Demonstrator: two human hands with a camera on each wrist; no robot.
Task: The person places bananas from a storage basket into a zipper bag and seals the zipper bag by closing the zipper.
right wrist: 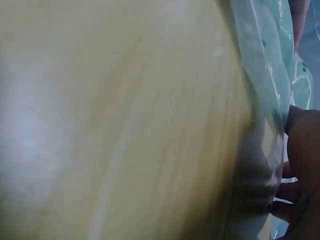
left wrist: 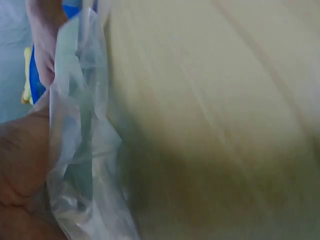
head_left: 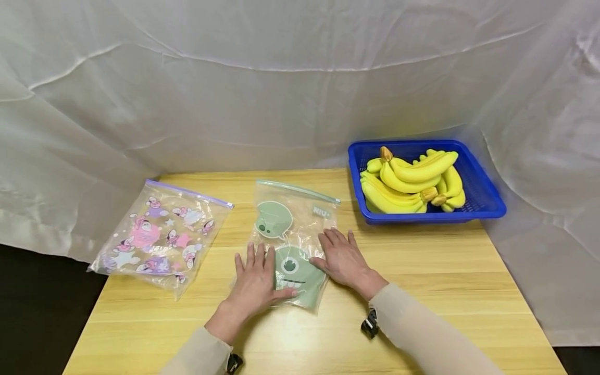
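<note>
A clear zip bag (head_left: 304, 224) with green monster prints and a green slider strip lies flat on the wooden table. My left hand (head_left: 255, 281) rests on its lower left part, fingers extended and spread. On the bag's right edge rests my right hand (head_left: 344, 258), its fingers pointing away from me and its thumb over the print. From the left wrist, the bag's crinkled plastic (left wrist: 80, 150) shows close beside the palm. The right wrist view has the bag's edge (right wrist: 267, 75) next to my fingers.
To the left lies another clear zip bag (head_left: 164, 234) with pink and purple cartoon prints and a purple strip. A blue plastic basket (head_left: 478, 182) at the back right holds several bananas (head_left: 412, 179). Pale curtains (head_left: 281, 120) hang behind the table (head_left: 436, 291).
</note>
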